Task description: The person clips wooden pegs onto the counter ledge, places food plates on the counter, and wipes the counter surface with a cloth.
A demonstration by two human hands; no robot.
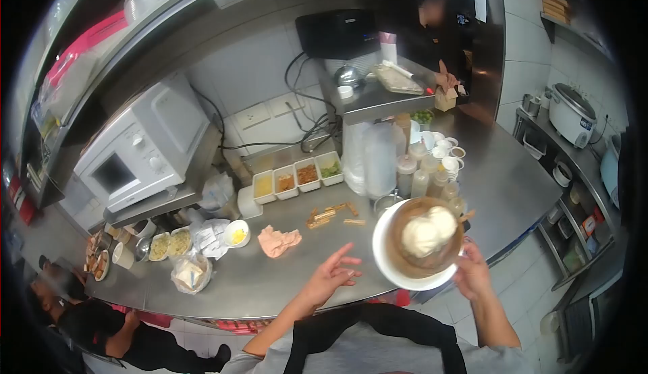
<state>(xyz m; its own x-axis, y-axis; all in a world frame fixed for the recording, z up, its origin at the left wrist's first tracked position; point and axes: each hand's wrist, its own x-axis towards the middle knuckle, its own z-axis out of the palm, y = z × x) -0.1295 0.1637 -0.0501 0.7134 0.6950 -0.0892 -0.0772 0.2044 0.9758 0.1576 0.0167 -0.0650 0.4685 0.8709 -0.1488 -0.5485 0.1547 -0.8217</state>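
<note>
My right hand [474, 269] grips the right rim of a large white bowl [383, 256], thumb and fingers closed on its edge. Inside the bowl is a round brown layer [405, 222], which may be broth or a wooden dish; I cannot tell which. White rounded lumps [428, 231] sit on it. A short brown stick-like end [467, 216] pokes out at the bowl's right. Left of the bowl, my left hand [337, 267] hovers over the steel counter with fingers spread, holding nothing. Brown stick-like pieces [324, 217] and a crumpled pinkish cloth [278, 241] lie beyond it.
White trays of toppings [307, 177] line the counter's back. Squeeze bottles [420, 183] and small cups [449, 154] stand behind the bowl. A bagged item [191, 273] and a microwave [145, 141] are left. One person [101, 327] is at lower left, another [442, 43] beyond the shelf.
</note>
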